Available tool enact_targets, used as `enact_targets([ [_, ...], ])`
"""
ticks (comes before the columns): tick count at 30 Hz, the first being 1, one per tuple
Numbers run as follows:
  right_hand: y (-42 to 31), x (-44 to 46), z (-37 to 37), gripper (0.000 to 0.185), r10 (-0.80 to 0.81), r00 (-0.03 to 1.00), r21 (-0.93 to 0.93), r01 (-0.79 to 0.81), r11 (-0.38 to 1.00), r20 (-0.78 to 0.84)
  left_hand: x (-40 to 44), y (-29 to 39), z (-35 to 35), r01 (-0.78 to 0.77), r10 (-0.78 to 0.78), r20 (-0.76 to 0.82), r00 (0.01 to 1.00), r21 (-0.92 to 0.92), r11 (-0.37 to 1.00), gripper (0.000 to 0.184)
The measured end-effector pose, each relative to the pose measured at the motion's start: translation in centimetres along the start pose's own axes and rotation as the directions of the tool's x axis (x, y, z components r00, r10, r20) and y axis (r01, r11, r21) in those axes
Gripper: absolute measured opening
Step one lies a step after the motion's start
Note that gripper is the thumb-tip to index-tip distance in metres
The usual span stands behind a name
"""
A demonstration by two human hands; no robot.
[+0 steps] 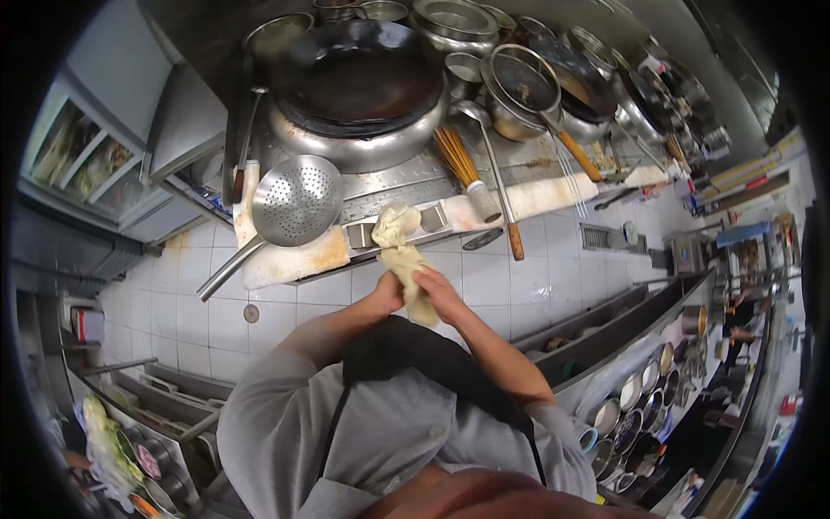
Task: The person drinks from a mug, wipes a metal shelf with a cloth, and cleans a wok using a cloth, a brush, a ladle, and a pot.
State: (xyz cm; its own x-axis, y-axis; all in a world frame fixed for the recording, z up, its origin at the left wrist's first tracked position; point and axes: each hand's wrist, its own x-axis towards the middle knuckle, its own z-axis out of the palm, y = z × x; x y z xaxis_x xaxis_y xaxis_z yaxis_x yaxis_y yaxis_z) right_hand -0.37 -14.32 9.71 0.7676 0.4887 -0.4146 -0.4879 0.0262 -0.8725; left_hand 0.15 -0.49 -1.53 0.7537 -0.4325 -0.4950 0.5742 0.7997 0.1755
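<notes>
White floor tiles (pixel 277 329) showed before the stove (pixel 367 156). The left hand (pixel 389 292) and right hand (pixel 439 296) were both closed around a cloth (pixel 401 265), its bunched far end overlapping the stove's edge, right of the strainer (pixel 298 203).

Reaches forward with the left forearm (pixel 333 330) and the right forearm (pixel 494 356) — both bare, slanting inward ahead of the torso (pixel 389 424) to form an inverted V. Brings the left hand (pixel 391 292) and the right hand (pixel 439 294) close together near the midline, almost level with each other. Closes the left hand, with fingers mostly out of sight. Presents the back of the right hand — with fingers slanting inward and forward, curved in a grip. Spaces the wrists (pixel 461 317) wider than the fingertips.
</notes>
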Motion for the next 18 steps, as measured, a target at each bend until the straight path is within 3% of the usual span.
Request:
enact_targets([
  [1,0.4,0.5,1.5,0.031,-0.032,0.999,-0.079,0.033,0.996,0.009,2.7,-0.3,-6.1,0.055,-0.065,0.201,0.978,0.055,0.997,0.041],
  [2,0.4,1.1,2.2,0.032,-0.069,0.997,-0.162,0.071,0.984,0.021,2.5,-0.6,-5.7,0.019,-0.029,0.144,0.989,0.065,0.998,0.042],
  [3,0.7,1.9,2.0,0.031,-0.294,0.956,-0.372,0.278,0.886,0.015,1.4,-0.4,-4.5,0.0,-0.013,0.107,0.994,0.116,0.993,0.042],
  [5,1.8,3.3,1.0,0.031,-0.654,0.744,-0.719,0.527,0.453,0.134,-0.9,-0.2,-1.8,-0.043,0.025,0.067,0.997,0.273,0.961,0.043],
  [8,0.9,2.4,-0.7,0.033,-0.598,0.801,-0.757,0.384,0.529,-0.011,-2.8,-0.3,1.8,-0.146,0.132,0.065,0.989,0.561,0.815,0.045],
  [9,1.3,1.4,-1.3,0.039,-0.546,0.837,-0.932,0.226,0.285,0.036,-2.7,-0.6,2.0,-0.182,0.175,0.075,0.982,0.644,0.743,0.046],
  [11,2.1,-0.4,-2.0,0.044,-0.445,0.884,-0.987,0.163,-0.001,0.146,-2.4,-1.1,2.5,-0.137,0.171,0.017,0.985,0.676,0.724,0.047],
  [12,2.5,-1.2,-1.9,0.046,-0.379,0.907,-0.98,0.138,-0.145,0.184,-2.0,-1.2,2.2,0.002,0.068,-0.095,0.993,0.596,0.803,0.048],
  [13,3.8,-1.0,-1.6,0.051,-0.423,0.877,-0.969,0.166,-0.181,0.229,-1.9,-1.3,2.4,0.135,-0.036,-0.205,0.978,0.49,0.861,0.049],
  [16,5.3,0.2,-0.4,0.054,-0.268,0.951,-0.982,0.176,0.067,0.152,-3.2,-1.6,2.6,0.178,-0.109,-0.175,0.978,0.45,0.875,0.05],
  [18,4.7,0.7,-0.9,0.055,-0.291,0.936,-0.934,0.271,0.233,0.198,-3.8,-0.4,2.2,0.172,-0.124,-0.145,0.982,0.391,0.904,0.048],
])
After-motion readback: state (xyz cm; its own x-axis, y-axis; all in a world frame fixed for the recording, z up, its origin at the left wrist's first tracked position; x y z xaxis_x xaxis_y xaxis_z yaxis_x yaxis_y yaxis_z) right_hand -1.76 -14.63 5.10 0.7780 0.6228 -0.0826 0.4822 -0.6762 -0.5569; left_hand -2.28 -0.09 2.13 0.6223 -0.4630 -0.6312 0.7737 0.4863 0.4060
